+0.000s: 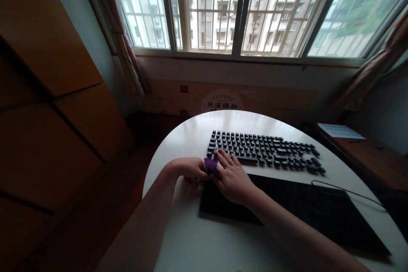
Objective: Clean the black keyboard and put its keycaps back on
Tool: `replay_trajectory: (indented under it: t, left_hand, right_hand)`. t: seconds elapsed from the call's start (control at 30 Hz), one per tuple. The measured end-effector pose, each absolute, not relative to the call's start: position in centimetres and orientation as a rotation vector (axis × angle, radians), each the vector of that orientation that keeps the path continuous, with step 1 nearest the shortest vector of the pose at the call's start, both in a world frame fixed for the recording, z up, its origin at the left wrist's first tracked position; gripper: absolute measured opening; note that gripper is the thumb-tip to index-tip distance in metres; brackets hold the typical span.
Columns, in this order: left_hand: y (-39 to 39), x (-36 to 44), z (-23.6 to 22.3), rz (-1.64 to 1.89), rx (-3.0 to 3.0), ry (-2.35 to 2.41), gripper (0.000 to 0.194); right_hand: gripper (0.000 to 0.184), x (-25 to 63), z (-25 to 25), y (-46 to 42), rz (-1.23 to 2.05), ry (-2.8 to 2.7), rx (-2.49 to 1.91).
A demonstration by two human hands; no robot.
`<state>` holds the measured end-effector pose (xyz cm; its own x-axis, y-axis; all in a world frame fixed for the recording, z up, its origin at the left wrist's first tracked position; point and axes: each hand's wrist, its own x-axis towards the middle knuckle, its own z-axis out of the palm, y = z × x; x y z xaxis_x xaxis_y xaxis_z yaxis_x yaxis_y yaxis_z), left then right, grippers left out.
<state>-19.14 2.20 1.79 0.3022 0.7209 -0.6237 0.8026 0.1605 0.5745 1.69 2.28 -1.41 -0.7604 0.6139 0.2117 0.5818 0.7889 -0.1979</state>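
A small purple cloth is bunched between my two hands, above the upper left corner of a flat black keyboard base. My right hand presses on the cloth, thumb and fingers around it. My left hand is closed just left of the cloth, its fingers curled. Whatever it grips is hidden, though a dark bit shows beneath the cloth. Just beyond my hands, loose black keycaps lie on the white table in keyboard-like rows.
A thin black cable runs from the base to the right edge of the round white table. A paper sheet lies on a brown desk at right. Orange-brown cabinets stand at left, barred windows ahead.
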Motion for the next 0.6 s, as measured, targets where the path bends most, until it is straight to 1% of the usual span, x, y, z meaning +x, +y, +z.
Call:
replay_trajectory:
  t: [0.23,0.5,0.6]
  left_hand:
    - [2.13,-19.12,2.0,-0.101,1.587,1.446,0.015]
    - [2.23,-19.17,1.79,-0.114,1.585,1.464,0.021]
    - [2.24,-19.08,1.89,-0.113,1.577,1.468,0.023]
  right_hand:
    - [0.037,1.88,-1.32,2.25,0.228,-2.756,-0.83]
    - [0.044,1.58,-1.67,2.41,0.205,-2.647,-0.992]
    - [0.043,2.03,-1.17,2.69,0.196,-2.62,-1.007]
